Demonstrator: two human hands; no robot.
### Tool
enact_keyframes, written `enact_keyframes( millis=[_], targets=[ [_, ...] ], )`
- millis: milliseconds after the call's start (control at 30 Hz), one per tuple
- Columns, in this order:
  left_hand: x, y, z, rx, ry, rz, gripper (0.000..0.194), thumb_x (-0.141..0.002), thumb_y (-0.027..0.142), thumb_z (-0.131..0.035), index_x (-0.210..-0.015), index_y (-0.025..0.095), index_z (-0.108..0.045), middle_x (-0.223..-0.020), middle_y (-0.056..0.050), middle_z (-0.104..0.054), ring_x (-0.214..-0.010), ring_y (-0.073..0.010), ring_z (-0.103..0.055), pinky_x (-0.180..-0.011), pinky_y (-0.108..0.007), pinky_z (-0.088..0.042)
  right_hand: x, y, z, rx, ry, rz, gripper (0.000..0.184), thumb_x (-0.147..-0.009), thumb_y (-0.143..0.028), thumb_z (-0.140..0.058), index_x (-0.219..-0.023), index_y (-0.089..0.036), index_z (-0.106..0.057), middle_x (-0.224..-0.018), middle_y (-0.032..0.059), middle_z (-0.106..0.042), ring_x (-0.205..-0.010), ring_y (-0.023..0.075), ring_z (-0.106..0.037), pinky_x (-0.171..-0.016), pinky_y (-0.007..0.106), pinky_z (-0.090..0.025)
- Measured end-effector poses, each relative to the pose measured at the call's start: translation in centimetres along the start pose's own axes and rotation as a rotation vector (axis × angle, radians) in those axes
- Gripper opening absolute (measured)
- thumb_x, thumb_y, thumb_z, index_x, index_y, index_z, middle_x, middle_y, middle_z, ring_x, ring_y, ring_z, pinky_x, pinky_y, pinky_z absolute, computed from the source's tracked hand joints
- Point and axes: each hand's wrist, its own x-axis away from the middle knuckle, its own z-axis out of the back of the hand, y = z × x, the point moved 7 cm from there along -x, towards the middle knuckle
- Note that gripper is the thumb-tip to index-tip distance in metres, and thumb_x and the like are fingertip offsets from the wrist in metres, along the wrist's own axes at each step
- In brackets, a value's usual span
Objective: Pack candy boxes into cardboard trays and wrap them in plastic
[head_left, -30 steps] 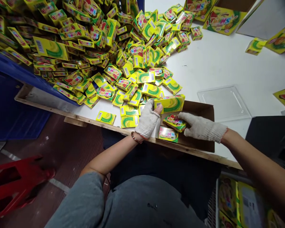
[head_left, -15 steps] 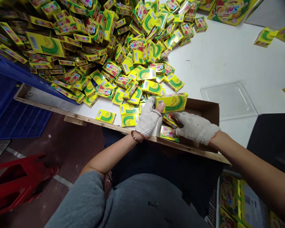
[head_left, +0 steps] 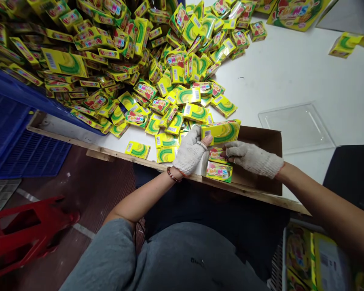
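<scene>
My left hand (head_left: 189, 151), in a white fingerless knit glove, is closed round a yellow-green box (head_left: 223, 132), its thumb over the barcode end. This box is tilted up above the far left corner of an open brown carton (head_left: 261, 139). Inside the carton at the left lie two small Twins boxes, a nearer one (head_left: 219, 172) and a farther one (head_left: 216, 154), printed faces up. My gloved right hand (head_left: 250, 157) reaches into the carton, with curled fingers at the right end of the farther box. Part of that box is hidden by the fingertips.
A big heap of the same small boxes (head_left: 170, 81) spills from a blue crate (head_left: 48, 95) over the white table (head_left: 245, 89). A clear plastic lid (head_left: 297, 127) lies beyond the carton. A wooden strip (head_left: 124, 153) edges the table. At lower left stands a red pallet jack (head_left: 27, 230).
My right hand has drawn slightly right, and its thumb has left the nearer box. The farther box, tilted before, now lies flatter. My left hand keeps its hold.
</scene>
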Motion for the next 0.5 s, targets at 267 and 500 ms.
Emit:
enact_keyframes(
  millis=[267, 500],
  targets=[
    [-0.8, 2.1, 0.0, -0.147, -0.113, -0.11, 0.03, -0.094, 0.042, -0.079, -0.114, 0.024, -0.065, -0.129, -0.01, -0.079, -0.13, -0.0304, -0.074, -0.112, -0.053, -0.064, 2.8, 1.4, 4.2, -0.827, 0.28, -0.393, 0.046, -0.106, -0.065, -0.053, -0.11, -0.022, -0.069, -0.109, 0.016, -0.081, -0.092, 0.0254, -0.079, -0.078, 0.036, -0.069],
    [-0.4, 5.5, -1.5, -0.411, -0.116, -0.441, 0.023, -0.095, 0.029, -0.063, -0.112, 0.028, -0.078, -0.144, -0.01, -0.073, -0.141, -0.0321, -0.067, -0.123, -0.057, -0.056, 3.2, -1.5, 6.3, -0.934, 0.203, -0.338, 0.061, -0.076, -0.067, -0.09, -0.106, -0.021, -0.064, -0.093, 0.0073, -0.075, -0.066, 0.0133, -0.062, -0.054, 0.024, -0.052]
  ],
)
